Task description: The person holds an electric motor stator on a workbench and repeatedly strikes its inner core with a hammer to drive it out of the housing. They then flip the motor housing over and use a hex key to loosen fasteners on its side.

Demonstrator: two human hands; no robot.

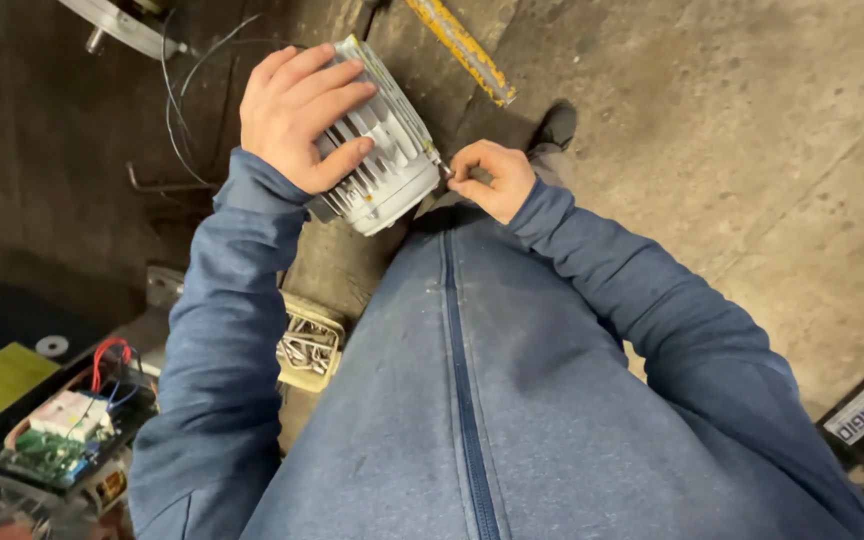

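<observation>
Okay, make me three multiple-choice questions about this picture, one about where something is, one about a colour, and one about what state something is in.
1. Where does the small cream box of metal hardware sit?
A. Beside the left sleeve, lower left of centre
B. On the concrete at far right
C. On top of the motor

2. What colour is the person's zipped fleece jacket?
A. Red
B. Blue
C. Green

3. How is the pale grey finned metal motor housing held?
A. Lying alone on the floor
B. Gripped by the left hand while the right hand pinches at its edge
C. Hanging from a hook

Answers: 1 A, the box shows just right of the left sleeve. 2 B, both sleeves and the front are blue. 3 B, the left fingers wrap over the fins and the right fingertips meet its rim.
</observation>
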